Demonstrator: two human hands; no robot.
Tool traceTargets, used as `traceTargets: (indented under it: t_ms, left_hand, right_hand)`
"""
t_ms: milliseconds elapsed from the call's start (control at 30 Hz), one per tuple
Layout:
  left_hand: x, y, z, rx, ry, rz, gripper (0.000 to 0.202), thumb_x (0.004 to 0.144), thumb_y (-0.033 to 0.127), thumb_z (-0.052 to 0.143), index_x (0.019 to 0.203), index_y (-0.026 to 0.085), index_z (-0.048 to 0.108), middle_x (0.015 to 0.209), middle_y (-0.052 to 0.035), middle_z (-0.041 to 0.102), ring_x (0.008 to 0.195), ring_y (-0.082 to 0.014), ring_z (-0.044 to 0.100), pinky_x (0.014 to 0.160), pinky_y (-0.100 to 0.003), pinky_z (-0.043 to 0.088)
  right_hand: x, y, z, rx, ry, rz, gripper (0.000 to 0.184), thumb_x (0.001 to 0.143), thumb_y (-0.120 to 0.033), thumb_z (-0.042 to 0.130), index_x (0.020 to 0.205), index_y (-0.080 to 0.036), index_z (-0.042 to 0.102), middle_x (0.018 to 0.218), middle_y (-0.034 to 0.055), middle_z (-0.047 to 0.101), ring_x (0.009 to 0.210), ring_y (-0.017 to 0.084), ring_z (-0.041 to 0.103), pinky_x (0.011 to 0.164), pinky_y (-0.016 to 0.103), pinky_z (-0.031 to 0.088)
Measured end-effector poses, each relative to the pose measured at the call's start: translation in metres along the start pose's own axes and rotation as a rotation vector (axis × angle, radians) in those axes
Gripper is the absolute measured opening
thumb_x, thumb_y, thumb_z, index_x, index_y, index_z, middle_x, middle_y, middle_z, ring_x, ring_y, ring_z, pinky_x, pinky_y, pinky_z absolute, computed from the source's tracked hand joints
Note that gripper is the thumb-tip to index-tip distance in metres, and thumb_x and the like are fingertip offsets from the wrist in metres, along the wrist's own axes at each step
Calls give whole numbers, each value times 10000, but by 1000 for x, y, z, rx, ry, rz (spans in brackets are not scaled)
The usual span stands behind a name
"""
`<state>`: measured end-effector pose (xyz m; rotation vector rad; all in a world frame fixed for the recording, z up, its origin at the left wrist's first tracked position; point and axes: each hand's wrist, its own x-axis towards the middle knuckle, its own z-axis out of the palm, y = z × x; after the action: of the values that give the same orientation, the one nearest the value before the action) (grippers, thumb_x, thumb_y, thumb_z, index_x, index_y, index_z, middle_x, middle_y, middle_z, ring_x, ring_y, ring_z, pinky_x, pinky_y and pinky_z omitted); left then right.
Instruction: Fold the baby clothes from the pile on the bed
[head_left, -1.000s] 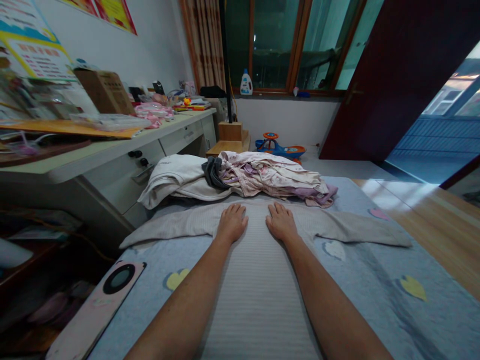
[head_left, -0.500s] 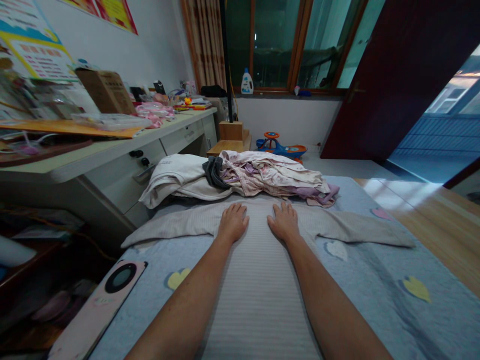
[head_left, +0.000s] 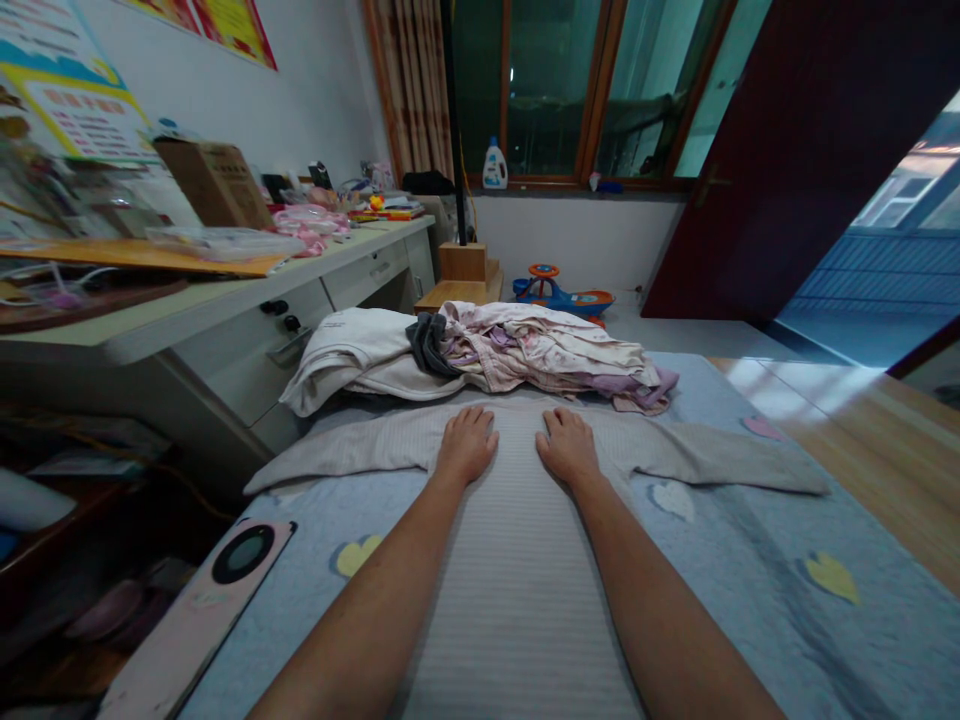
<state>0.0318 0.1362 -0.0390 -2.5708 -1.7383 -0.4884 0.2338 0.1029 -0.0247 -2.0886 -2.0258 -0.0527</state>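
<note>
The bed [head_left: 840,640] fills the lower half of the view, covered by a blue quilt with heart patches, and a wood floor [head_left: 885,450] runs along its right side. Beyond the bed are a window [head_left: 551,90] with a patterned curtain [head_left: 409,80] and a dark red door [head_left: 795,150] standing open. A white bench [head_left: 240,360] runs along the left side of the bed and carries a cardboard box [head_left: 216,185], a clear plastic tray [head_left: 225,243] and a jumble of small pink items.

A ribbed grey top [head_left: 517,600] lies flat and face-up on the quilt, its sleeves spread out to either side. Past its upper edge, near the head of the bed, sits a pile of clothes [head_left: 540,350], with a folded white garment [head_left: 345,360] and a dark grey one [head_left: 427,343] at its left end.

The left hand [head_left: 466,447] and right hand [head_left: 568,447] both lie palm-down on the upper part of the top, fingers open and gripping nothing, well apart with the ribbed panel between them. A pale pink phone [head_left: 202,610] lies near the bed's left edge.
</note>
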Motion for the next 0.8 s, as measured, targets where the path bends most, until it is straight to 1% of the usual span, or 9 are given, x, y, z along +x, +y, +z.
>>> traceTargets:
  t_ms: [133,300,400,500,567,600,700,800]
  left_hand:
    - [0,1,0,3,9,-1,383,954,330,516,1314,207,567,1436,-97,550,1344,-279,434,1113,-442,342]
    - [-1,2,0,-5,39,9,358,947,314,519,1275,187,587,1403,-117,561,1314,-274,455,1097,-434,353]
    - [-2,5,-3,-11,53,-1,328,934,305,536,1232,185,608,1358,-121,573,1267,-266,482,1078,-410,369]
    - [-4,7,-7,4,66,-13,280,931,302,538,1168,191,635,1256,-115,601,1181,-268,517,1017,-397,409]
    - [-6,8,-9,23,77,-9,242,933,300,534,1115,195,653,1174,-111,612,1131,-274,525,972,-397,430]
    - [-7,9,-9,32,84,-4,226,933,295,532,1090,195,660,1147,-111,612,1116,-276,526,954,-397,437]
    - [-8,9,-10,42,82,18,195,933,263,521,1042,196,667,1104,-111,608,1079,-271,534,912,-391,451]
    - [-9,9,-11,32,47,22,199,936,238,505,1047,203,666,1084,-105,613,1057,-259,547,901,-386,456]
  right_hand:
    - [2,1,5,-26,-25,17,529,955,-382,436,1433,-163,486,1534,166,419,1401,295,351,1116,426,268]
    - [4,3,7,-29,-43,39,558,952,-396,443,1457,-162,462,1559,170,387,1424,308,319,1129,445,243]
    - [4,3,4,-8,-15,26,509,937,-394,486,1385,-157,525,1502,161,451,1368,292,378,1105,410,277]
    - [0,1,-1,-10,37,3,354,939,-362,500,1202,-164,628,1307,143,583,1209,271,489,1012,369,353]
    - [-2,-1,-4,-52,55,-26,272,955,-313,478,1094,-166,659,1183,137,618,1131,269,517,954,365,378]
    - [-3,-3,-6,-74,52,-45,258,963,-286,461,1069,-164,663,1149,139,623,1116,270,521,939,368,382]
    - [-4,-6,-12,-100,-18,-68,271,969,-207,424,1091,-159,661,1134,146,630,1102,265,540,908,365,398]
    - [-5,-10,-21,-78,-139,-8,298,942,-169,440,1145,-166,657,1173,148,632,1103,261,569,874,351,421]
